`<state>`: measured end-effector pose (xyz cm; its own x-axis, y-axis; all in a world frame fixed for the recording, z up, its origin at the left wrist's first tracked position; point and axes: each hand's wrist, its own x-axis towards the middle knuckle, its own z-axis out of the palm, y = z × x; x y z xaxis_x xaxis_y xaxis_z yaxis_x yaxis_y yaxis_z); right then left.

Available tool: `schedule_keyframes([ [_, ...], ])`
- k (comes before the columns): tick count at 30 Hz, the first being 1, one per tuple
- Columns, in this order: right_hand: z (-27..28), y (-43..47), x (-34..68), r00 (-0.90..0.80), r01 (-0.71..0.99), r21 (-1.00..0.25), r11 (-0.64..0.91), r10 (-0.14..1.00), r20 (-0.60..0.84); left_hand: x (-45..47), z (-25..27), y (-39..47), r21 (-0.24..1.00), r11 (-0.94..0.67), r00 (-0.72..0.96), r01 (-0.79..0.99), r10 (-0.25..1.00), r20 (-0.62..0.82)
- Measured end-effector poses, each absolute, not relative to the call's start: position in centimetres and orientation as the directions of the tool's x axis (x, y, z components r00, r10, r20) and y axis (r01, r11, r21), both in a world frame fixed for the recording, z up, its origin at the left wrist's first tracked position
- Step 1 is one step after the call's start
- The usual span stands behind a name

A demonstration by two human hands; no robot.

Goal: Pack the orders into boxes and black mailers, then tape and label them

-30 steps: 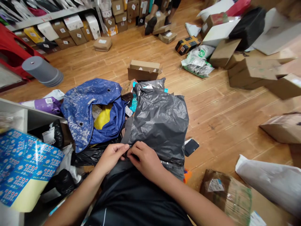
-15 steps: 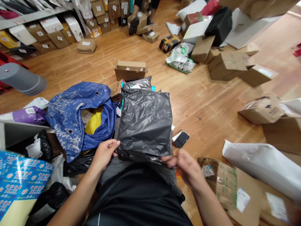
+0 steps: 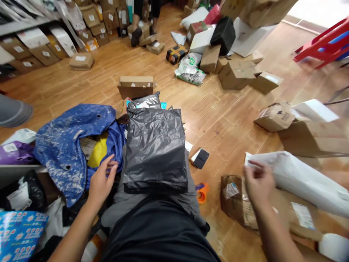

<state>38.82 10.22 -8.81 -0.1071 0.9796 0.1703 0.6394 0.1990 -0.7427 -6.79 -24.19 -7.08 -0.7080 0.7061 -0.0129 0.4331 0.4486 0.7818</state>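
A flat black plastic mailing bag (image 3: 156, 145) lies across my lap, with neither hand on it. My left hand (image 3: 102, 182) is open, its fingers apart, beside the blue paint-flecked bag (image 3: 73, 123). Through that bag's opening a yellow item (image 3: 98, 151) shows. My right hand (image 3: 260, 185) is out to the right at the near end of a long white package (image 3: 294, 174). Its fingers are bent and blurred, and whether they grip the package I cannot tell. Below that hand is a brown taped carton (image 3: 234, 203).
A phone (image 3: 201, 159) and an orange tape dispenser (image 3: 201, 193) lie right of my lap. An open cardboard box (image 3: 135, 89) stands ahead. Cartons (image 3: 237, 74) are piled at the far right, near a red plastic stool (image 3: 324, 43). A person's legs (image 3: 137, 22) show at the back.
Both hands have come off the black mailing bag. My left hand moved left and opened; my right hand swung right to the white package. The view has turned right.
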Motion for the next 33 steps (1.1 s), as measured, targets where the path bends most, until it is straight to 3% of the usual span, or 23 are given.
schedule_keyframes([
  [2,-9.2,7.9,33.3,-0.39,0.604,-0.679,0.416,0.898,0.204,-8.1,-7.2,-23.9,0.498,0.27,-0.469,0.824,0.819,0.33],
  [3,-9.3,6.9,30.7,-0.533,0.515,-0.685,0.515,0.818,0.214,-8.7,-7.2,-23.5,0.354,0.144,-0.289,0.924,0.868,0.404],
  [6,-9.0,5.6,24.9,-0.823,0.242,-0.651,0.719,0.508,0.254,-10.3,-6.4,-22.3,0.136,-0.172,0.113,0.976,0.927,0.359],
  [8,-8.7,6.0,23.1,-0.897,0.152,-0.568,0.809,0.354,0.264,-11.2,-5.7,-21.3,0.095,-0.258,0.219,0.961,0.928,0.301],
  [10,-8.5,6.7,22.5,-0.916,0.11,-0.475,0.873,0.274,0.292,-11.8,-5.1,-20.5,0.079,-0.32,0.286,0.944,0.915,0.284],
  [15,-8.1,7.6,22.4,-0.923,-0.012,-0.371,0.928,0.132,0.361,-11.3,-5.5,-18.5,0.2,-0.405,0.34,0.892,0.894,0.293],
  [23,-6.8,8.3,21.0,-0.925,-0.056,-0.407,0.912,0.106,0.366,-8.5,-3.5,-15.2,0.59,-0.238,-0.026,0.772,0.915,0.402],
  [28,-5.1,8.4,18.8,-0.892,-0.044,-0.375,0.926,0.132,0.431,-9.4,-1.9,-13.2,0.685,-0.252,-0.058,0.684,0.917,0.395],
  [33,-4.2,8.8,16.3,-0.825,-0.183,-0.233,0.955,-0.02,0.565,-9.8,-1.6,-13.5,0.738,-0.268,-0.093,0.619,0.909,0.407],
])
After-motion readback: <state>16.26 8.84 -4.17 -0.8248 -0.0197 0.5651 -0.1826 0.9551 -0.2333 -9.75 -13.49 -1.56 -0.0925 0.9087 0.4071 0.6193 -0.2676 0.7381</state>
